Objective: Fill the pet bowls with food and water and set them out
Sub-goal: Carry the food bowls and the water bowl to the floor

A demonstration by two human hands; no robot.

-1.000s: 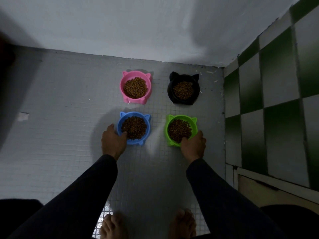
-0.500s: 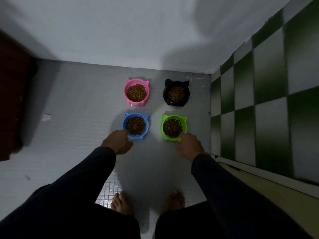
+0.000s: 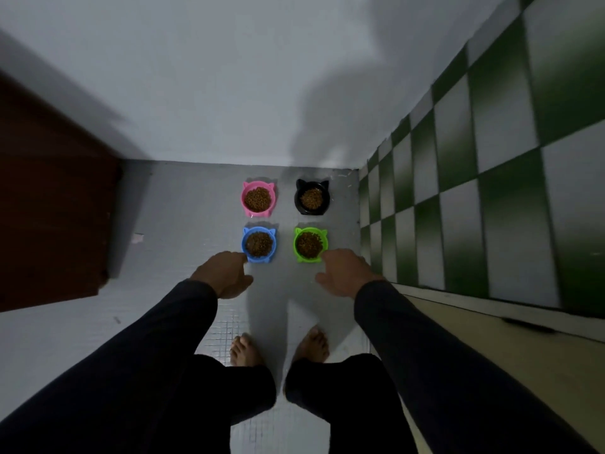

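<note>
**Four filled bowls on the tiled floor, both hands just short of the front pair**

Four cat-eared bowls sit in a two-by-two square on the floor [image 3: 183, 224] near the white wall [image 3: 229, 77], each heaped with brown kibble [image 3: 258, 244]. The pink bowl [image 3: 258, 198] and black bowl [image 3: 311, 197] form the far row; the blue bowl [image 3: 259, 245] and green bowl [image 3: 310, 244] form the near row. No water shows in any of them.

The left hand [image 3: 226, 273] hangs by the blue bowl's near-left rim, fingers loosely curled and holding nothing; whether a fingertip touches the rim cannot be told. The right hand [image 3: 343, 273] hangs beside the green bowl's near-right rim, fingers relaxed, empty, and it hides a sliver of that rim.

Dark sleeves, dark trouser legs and two bare feet [image 3: 245, 350] fill the foreground. A brown wooden door [image 3: 55, 208] is cut off at the left edge; a green-and-white checked wall [image 3: 491, 175] runs along the right, blurred in the dim light
</note>
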